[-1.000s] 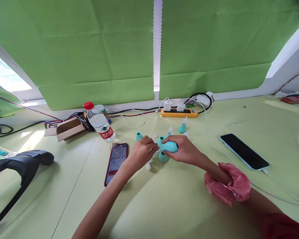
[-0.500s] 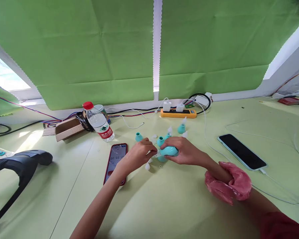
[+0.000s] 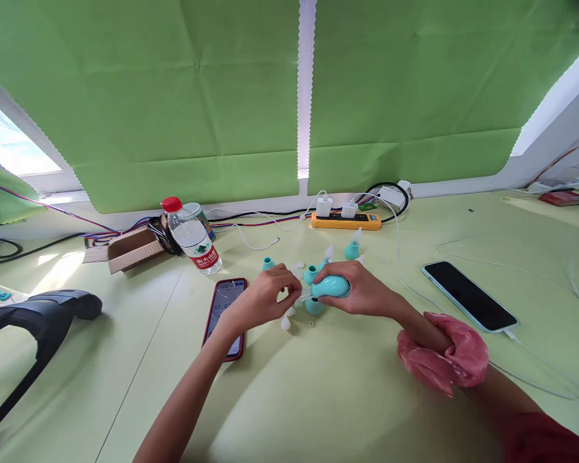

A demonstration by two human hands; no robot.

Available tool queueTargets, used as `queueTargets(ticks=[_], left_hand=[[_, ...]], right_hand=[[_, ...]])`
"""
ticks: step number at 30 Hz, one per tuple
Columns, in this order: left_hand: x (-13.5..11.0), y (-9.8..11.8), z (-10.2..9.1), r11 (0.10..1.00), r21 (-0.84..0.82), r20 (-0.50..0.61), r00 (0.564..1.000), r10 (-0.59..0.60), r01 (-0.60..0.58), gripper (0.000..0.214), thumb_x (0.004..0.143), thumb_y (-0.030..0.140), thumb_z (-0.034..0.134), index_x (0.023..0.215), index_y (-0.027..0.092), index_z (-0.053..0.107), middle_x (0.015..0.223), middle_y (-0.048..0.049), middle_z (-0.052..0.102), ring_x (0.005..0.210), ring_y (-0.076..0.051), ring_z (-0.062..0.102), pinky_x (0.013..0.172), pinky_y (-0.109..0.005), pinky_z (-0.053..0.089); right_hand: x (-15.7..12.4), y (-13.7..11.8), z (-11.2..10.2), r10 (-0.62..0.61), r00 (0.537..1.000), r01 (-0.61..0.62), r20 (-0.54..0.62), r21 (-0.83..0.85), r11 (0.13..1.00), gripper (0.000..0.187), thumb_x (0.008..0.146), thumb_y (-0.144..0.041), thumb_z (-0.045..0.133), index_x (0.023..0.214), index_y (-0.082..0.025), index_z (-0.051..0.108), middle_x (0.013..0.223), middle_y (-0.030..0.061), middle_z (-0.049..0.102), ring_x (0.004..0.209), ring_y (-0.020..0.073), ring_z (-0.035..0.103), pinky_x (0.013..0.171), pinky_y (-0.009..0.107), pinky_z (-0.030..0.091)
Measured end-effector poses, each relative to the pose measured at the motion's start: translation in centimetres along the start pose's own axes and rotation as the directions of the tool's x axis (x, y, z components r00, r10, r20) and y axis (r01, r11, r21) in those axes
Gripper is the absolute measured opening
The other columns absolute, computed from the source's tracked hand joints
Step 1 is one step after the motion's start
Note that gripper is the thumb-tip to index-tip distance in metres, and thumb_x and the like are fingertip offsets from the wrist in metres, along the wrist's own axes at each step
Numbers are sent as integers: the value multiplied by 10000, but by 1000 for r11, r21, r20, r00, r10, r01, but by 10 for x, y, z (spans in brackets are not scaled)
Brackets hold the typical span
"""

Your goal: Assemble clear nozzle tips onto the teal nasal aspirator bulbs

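Note:
My right hand [image 3: 364, 288] is wrapped round a teal bulb nasal aspirator [image 3: 330, 286], held on its side with its narrow end to the left. At that end sits a clear plastic nozzle [image 3: 306, 295], pinched between the thumb and fingertips of my left hand [image 3: 269, 294]. Just below and behind the held bulb stand more teal bulbs [image 3: 314, 307], some with an open neck. A small white tip [image 3: 285, 323] and a tiny ring [image 3: 311, 324] lie on the table by my left fingers. Part of the nozzle is hidden by the fingers.
Left of my hands are a phone with a timer [image 3: 222, 308] and a water bottle [image 3: 197, 241]. An orange power strip [image 3: 346, 222] lies at the back. Another phone [image 3: 468, 294], on a cable, is to the right. A dark headset-like frame [image 3: 53, 315] occupies the far left.
The bulb and right hand have risen slightly, moving a little right. My left hand has shifted slightly left, and more of the clear nozzle shows between the hands.

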State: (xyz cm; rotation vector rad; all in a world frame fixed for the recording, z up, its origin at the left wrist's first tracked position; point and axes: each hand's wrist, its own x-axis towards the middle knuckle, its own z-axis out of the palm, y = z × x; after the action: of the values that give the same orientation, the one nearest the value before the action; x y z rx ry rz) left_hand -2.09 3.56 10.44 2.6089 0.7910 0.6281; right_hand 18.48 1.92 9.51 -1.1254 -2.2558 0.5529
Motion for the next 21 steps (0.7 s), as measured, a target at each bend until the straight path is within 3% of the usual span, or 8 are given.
queueTargets(ticks=[5, 14, 21], left_hand=[[-2, -4, 0, 1000, -18, -45, 999, -7, 6, 188, 795, 251, 508, 946, 200, 607, 803, -34, 625, 770, -148, 498, 701, -284, 427], [3, -8, 14, 993, 44, -221, 968, 118, -112, 190, 816, 211, 476, 730, 157, 637, 707, -58, 608, 738, -151, 466, 635, -277, 436], [0, -4, 3, 996, -48, -66, 995, 73, -76, 171, 814, 195, 474, 774, 163, 637, 725, -41, 625, 719, -138, 489, 681, -273, 430]], right_hand=[[0, -2, -2, 18, 1000, -17, -25, 17, 1000, 179, 633, -198, 623, 809, -186, 594, 798, 18, 643, 704, 151, 579, 657, 261, 431], [0, 0, 4, 31, 989, -24, -143, 52, 998, 183, 624, -238, 637, 796, -185, 601, 783, 27, 658, 693, 163, 594, 656, 273, 444], [-2, -1, 1, -28, 999, 29, -30, 31, 999, 181, 625, -200, 630, 804, -189, 608, 783, 16, 651, 698, 155, 590, 653, 259, 433]])
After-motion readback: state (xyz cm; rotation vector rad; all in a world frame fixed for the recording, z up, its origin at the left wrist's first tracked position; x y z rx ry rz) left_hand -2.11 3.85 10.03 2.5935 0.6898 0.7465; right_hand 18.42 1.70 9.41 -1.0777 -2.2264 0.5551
